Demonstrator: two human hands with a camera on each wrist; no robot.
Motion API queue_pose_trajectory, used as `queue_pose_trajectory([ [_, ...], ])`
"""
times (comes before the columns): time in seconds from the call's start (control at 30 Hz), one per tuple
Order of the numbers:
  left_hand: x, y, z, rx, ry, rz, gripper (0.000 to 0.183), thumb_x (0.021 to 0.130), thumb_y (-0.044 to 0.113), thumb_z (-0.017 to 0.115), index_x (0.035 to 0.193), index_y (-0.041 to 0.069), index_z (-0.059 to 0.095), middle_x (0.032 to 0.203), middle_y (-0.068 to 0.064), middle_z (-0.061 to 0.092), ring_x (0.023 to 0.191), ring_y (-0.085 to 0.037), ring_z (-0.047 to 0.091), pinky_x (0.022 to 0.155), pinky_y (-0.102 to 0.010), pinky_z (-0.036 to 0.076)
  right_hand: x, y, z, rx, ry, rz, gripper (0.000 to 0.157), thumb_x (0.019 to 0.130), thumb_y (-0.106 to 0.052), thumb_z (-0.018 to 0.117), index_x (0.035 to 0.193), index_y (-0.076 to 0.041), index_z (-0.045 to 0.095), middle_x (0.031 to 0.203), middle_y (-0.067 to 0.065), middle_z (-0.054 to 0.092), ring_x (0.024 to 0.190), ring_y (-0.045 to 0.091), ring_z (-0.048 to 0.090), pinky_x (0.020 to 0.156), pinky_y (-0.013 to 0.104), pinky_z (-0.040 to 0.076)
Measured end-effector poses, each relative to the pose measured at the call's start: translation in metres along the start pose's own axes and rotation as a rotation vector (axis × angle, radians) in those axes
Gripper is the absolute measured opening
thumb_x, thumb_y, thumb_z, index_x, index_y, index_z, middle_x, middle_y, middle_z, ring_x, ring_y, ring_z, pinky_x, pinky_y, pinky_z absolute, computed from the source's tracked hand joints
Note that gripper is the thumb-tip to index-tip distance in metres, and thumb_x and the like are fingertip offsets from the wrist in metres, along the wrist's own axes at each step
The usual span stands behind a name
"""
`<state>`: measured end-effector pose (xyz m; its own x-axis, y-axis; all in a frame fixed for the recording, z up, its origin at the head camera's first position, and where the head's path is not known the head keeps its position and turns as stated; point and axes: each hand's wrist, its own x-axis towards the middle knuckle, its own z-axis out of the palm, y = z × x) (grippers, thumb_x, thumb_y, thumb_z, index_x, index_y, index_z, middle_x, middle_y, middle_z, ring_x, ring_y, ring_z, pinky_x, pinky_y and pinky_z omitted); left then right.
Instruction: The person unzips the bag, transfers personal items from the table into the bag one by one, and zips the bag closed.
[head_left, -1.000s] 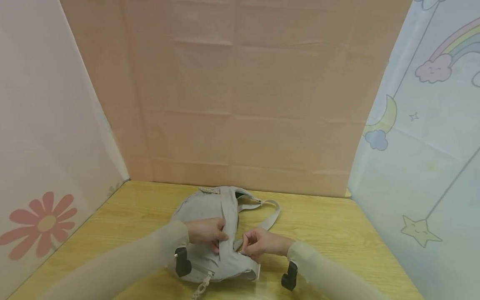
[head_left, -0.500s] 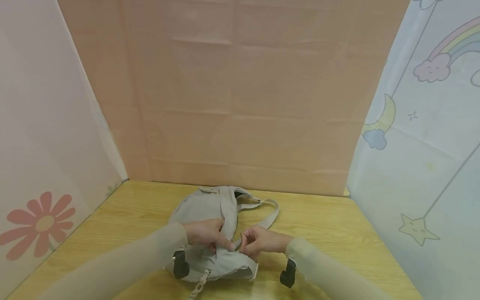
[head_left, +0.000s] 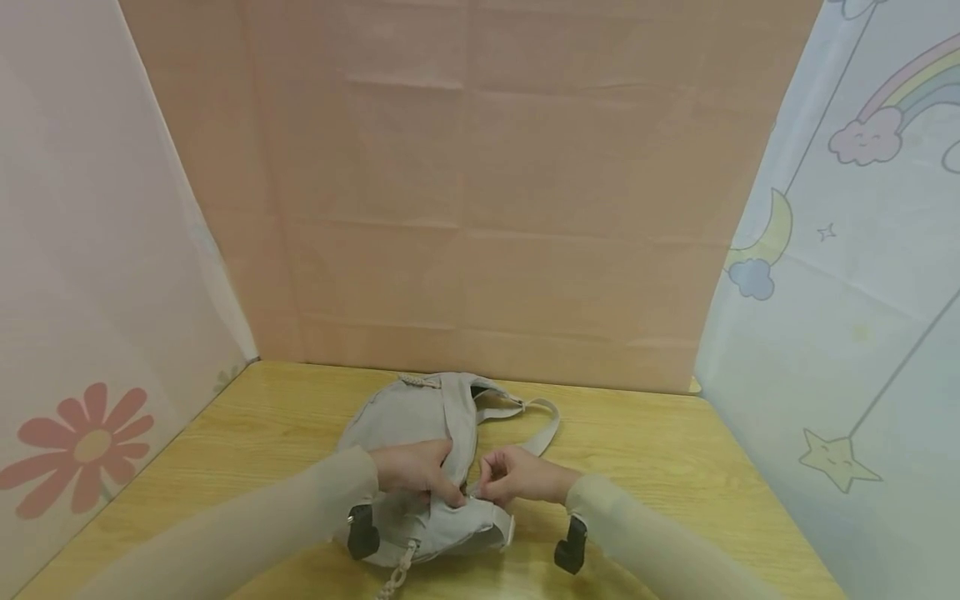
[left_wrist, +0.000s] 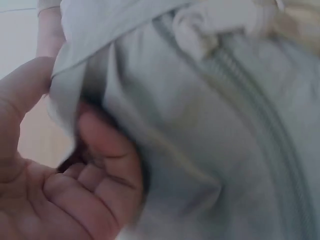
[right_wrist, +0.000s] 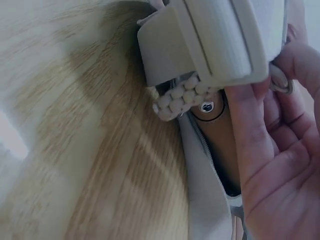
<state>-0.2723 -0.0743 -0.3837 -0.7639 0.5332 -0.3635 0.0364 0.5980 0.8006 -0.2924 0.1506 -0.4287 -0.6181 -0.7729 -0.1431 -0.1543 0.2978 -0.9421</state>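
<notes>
A light grey fabric backpack (head_left: 393,421) lies on the table. My left hand (head_left: 415,468) grips the edge of its fabric, thumb on top and fingers curled underneath. In the left wrist view, a curved zipper (left_wrist: 262,112) runs along the bag beside those fingers (left_wrist: 107,165). Just to the right, my right hand (head_left: 527,475) pinches a small metal zipper pull (right_wrist: 281,80) at the bag's opening. Through the gap shows something brown (right_wrist: 225,142) with a round metal snap. A braided cord (right_wrist: 182,97) hangs there, below a pale strap buckle (right_wrist: 227,42).
A strap (head_left: 549,429) loops out on the right of the bag. Another braided cord (head_left: 397,575) trails toward the near edge. The wood-grain table (head_left: 637,450) is enclosed by an orange backdrop (head_left: 480,208) and printed side panels (head_left: 862,350).
My right hand has shifted slightly up and left along the opening. The left thumb has moved right and down toward it. The bag's near right corner has drawn slightly left.
</notes>
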Motion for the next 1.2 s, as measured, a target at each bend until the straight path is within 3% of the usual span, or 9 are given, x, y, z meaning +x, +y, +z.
queue_pose_trajectory([
  [0.13,-0.004,0.002,-0.005,0.178,0.03,0.01,0.043,0.076,0.033,0.082,0.088,0.005,0.051,0.08,-0.009,0.058,0.061,-0.017,0.057,0.056,-0.028,0.044,-0.002,0.006,-0.001,0.033,-0.027,-0.007,0.021,0.09,-0.006,0.061,0.09,0.013,0.053,0.081,-0.005,0.066,0.067,0.004,0.059,0.063,0.022,0.053],
  [0.23,-0.008,0.008,-0.01,0.347,0.104,0.045,0.041,0.076,0.042,0.08,0.075,0.01,0.055,0.067,-0.004,0.062,0.055,-0.014,0.058,0.053,-0.026,0.042,-0.005,0.009,-0.001,0.047,-0.043,-0.016,0.024,0.09,-0.006,0.06,0.092,0.016,0.052,0.085,-0.004,0.067,0.07,0.004,0.06,0.065,0.022,0.052],
  [0.3,-0.011,0.013,-0.012,0.399,0.15,0.089,0.037,0.078,0.041,0.079,0.069,0.013,0.056,0.062,0.001,0.062,0.053,-0.012,0.057,0.051,-0.025,0.041,-0.007,0.011,-0.002,0.054,-0.051,-0.016,0.024,0.091,-0.006,0.059,0.092,0.017,0.051,0.087,-0.004,0.068,0.073,0.005,0.061,0.066,0.021,0.052],
  [0.37,-0.013,0.019,-0.012,0.38,0.143,0.138,0.029,0.081,0.034,0.078,0.067,0.015,0.06,0.061,0.003,0.062,0.053,-0.011,0.059,0.051,-0.025,0.044,-0.009,0.013,-0.002,0.059,-0.056,-0.017,0.025,0.091,-0.007,0.059,0.092,0.017,0.051,0.087,-0.004,0.068,0.072,0.004,0.06,0.065,0.021,0.051],
  [0.53,-0.019,0.026,-0.003,0.27,-0.065,0.185,0.01,0.084,0.017,0.073,0.074,0.017,0.071,0.063,0.0,0.067,0.056,-0.013,0.063,0.055,-0.029,0.054,-0.01,0.017,-0.002,0.085,-0.063,-0.019,0.029,0.092,-0.007,0.059,0.093,0.02,0.048,0.084,-0.005,0.066,0.067,0.003,0.057,0.062,0.019,0.049],
  [0.6,-0.02,0.024,0.003,0.263,-0.104,0.18,0.008,0.083,0.013,0.075,0.077,0.018,0.071,0.062,-0.001,0.066,0.053,-0.013,0.062,0.053,-0.03,0.054,-0.009,0.018,-0.002,0.099,-0.069,-0.018,0.031,0.092,-0.007,0.059,0.094,0.021,0.047,0.083,-0.006,0.066,0.066,0.002,0.057,0.061,0.019,0.049],
  [0.73,-0.018,0.017,0.012,0.272,-0.093,0.18,0.015,0.077,0.011,0.08,0.081,0.02,0.069,0.058,0.001,0.063,0.047,-0.009,0.055,0.047,-0.026,0.048,-0.009,0.019,-0.001,0.125,-0.081,-0.015,0.033,0.091,-0.007,0.06,0.095,0.022,0.046,0.082,-0.006,0.065,0.066,0.001,0.058,0.062,0.019,0.05],
  [0.87,-0.015,0.01,0.019,0.307,-0.071,0.222,0.02,0.073,0.014,0.084,0.081,0.021,0.066,0.058,0.005,0.061,0.047,-0.005,0.05,0.045,-0.021,0.042,-0.011,0.019,0.0,0.136,-0.086,-0.004,0.033,0.092,-0.007,0.06,0.096,0.023,0.045,0.082,-0.006,0.065,0.066,0.001,0.058,0.063,0.019,0.052],
  [1.2,-0.012,0.003,0.026,0.307,-0.056,0.31,0.014,0.08,0.012,0.078,0.074,0.02,0.068,0.056,0.009,0.06,0.047,-0.005,0.055,0.048,-0.023,0.049,-0.013,0.016,0.0,0.12,-0.087,-0.009,0.022,0.089,-0.001,0.055,0.092,0.019,0.047,0.085,-0.005,0.066,0.067,0.001,0.056,0.063,0.018,0.05],
])
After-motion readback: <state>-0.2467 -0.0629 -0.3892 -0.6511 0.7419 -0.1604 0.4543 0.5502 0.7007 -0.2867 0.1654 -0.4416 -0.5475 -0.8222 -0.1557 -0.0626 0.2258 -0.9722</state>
